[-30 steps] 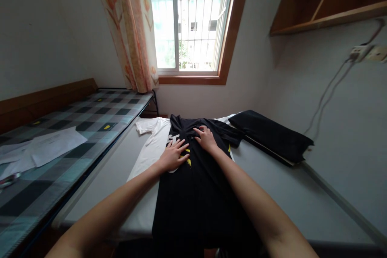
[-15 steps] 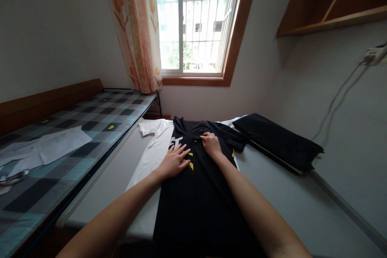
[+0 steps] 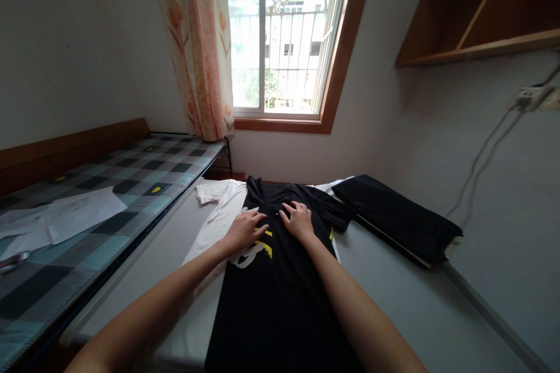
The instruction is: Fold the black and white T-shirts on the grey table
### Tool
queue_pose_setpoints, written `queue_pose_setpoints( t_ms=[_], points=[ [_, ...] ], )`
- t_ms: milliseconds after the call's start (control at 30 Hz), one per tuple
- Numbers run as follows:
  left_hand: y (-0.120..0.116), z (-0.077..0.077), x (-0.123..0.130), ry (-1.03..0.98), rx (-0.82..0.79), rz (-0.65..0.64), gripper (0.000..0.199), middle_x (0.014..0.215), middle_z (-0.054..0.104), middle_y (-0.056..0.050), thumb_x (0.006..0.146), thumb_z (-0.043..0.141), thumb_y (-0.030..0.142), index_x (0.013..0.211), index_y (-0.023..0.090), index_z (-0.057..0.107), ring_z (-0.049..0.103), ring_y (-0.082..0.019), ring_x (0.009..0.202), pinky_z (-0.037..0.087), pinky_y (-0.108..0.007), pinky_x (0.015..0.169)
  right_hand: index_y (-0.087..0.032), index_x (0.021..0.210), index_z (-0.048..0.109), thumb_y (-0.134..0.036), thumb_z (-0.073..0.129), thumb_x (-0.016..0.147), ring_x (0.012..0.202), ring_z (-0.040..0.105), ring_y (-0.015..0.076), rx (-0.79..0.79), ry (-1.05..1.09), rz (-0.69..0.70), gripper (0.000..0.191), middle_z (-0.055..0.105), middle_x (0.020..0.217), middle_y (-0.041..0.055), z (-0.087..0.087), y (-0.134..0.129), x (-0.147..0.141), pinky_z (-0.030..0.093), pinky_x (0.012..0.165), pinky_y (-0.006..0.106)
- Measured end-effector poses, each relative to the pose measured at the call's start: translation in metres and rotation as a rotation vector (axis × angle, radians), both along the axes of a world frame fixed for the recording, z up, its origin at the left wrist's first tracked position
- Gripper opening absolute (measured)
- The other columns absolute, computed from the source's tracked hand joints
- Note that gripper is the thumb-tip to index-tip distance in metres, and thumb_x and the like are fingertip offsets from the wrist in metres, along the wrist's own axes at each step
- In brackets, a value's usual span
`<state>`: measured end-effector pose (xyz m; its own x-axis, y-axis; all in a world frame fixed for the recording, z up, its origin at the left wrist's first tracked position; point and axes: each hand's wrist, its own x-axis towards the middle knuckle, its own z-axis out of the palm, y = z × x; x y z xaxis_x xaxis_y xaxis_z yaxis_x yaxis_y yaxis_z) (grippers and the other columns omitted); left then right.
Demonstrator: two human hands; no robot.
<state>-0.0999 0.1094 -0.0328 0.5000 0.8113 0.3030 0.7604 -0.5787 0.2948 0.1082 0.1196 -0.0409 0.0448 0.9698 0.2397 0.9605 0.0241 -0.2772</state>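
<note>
A black T-shirt (image 3: 280, 297) with a white and yellow print lies spread in front of me, its collar end toward the window. Under its left side a white T-shirt (image 3: 214, 215) shows, one sleeve sticking out. My left hand (image 3: 245, 228) is over the print, fingers apart and bent. On the upper chest of the black shirt rests my right hand (image 3: 298, 220), its fingers spread and curved over the cloth. Neither hand appears to grip anything. To the right of the shirt's sleeve lies a flat black bundle (image 3: 398, 218) with a pale edge beneath.
The shirts lie on a light grey tabletop (image 3: 394, 309). Left of it stands a bed with a checked mattress (image 3: 109, 186), papers (image 3: 74, 215) on top. Ahead are a curtain (image 3: 201, 46) and a barred window (image 3: 289, 41). A wooden shelf (image 3: 472, 49) and a cabled socket (image 3: 529, 96) are on the right.
My left hand has drawn its flat fingers into a bend. My right hand has gone from a pinch at the black shirt's chest to spread fingers. The view has tilted slightly upward.
</note>
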Motion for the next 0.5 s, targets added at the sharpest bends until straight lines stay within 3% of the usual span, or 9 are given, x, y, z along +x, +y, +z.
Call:
queue_pose_setpoints(
  t_ms=[133, 267, 400, 500],
  points=[
    [0.061, 0.013, 0.01, -0.029, -0.028, 0.222, 0.035, 0.12, 0.062, -0.009, 0.092, 0.05, 0.04, 0.118, 0.022, 0.064, 0.062, -0.024, 0.108, 0.047, -0.034, 0.094, -0.029, 0.138, 0.053, -0.059, 0.035, 0.095, 0.136, 0.031, 0.0298, -0.05, -0.05, 0.04, 0.056, 0.042, 0.149, 0.0101, -0.002, 0.001, 0.0, 0.024, 0.107, 0.045],
    [0.107, 0.009, 0.021, 0.059, -0.089, 0.26, 0.048, 0.146, 0.046, -0.012, 0.096, 0.041, 0.045, 0.137, 0.024, 0.05, 0.048, -0.027, 0.13, 0.039, -0.041, 0.104, -0.019, 0.144, 0.046, -0.057, 0.03, 0.096, 0.138, 0.028, 0.0319, -0.071, -0.056, 0.058, 0.063, 0.039, 0.151, 0.0111, -0.004, 0.004, 0.0, 0.021, 0.109, 0.047],
    [0.119, -0.007, 0.031, 0.156, -0.125, 0.268, 0.06, 0.155, 0.032, -0.013, 0.095, 0.034, 0.056, 0.148, 0.028, 0.034, 0.029, -0.029, 0.143, 0.027, -0.05, 0.111, -0.012, 0.145, 0.043, -0.053, 0.033, 0.097, 0.136, 0.03, 0.0313, -0.059, -0.034, 0.037, 0.064, 0.04, 0.15, 0.0149, -0.006, 0.006, 0.0, 0.022, 0.11, 0.046],
    [0.115, -0.014, 0.032, 0.103, -0.085, 0.311, 0.063, 0.155, 0.032, -0.013, 0.097, 0.029, 0.055, 0.152, 0.025, 0.026, 0.029, -0.027, 0.143, 0.025, -0.048, 0.112, -0.011, 0.145, 0.042, -0.051, 0.036, 0.096, 0.135, 0.031, 0.0303, -0.049, -0.031, 0.021, 0.063, 0.04, 0.15, 0.0163, -0.006, 0.007, -0.001, 0.023, 0.11, 0.045]
  ],
)
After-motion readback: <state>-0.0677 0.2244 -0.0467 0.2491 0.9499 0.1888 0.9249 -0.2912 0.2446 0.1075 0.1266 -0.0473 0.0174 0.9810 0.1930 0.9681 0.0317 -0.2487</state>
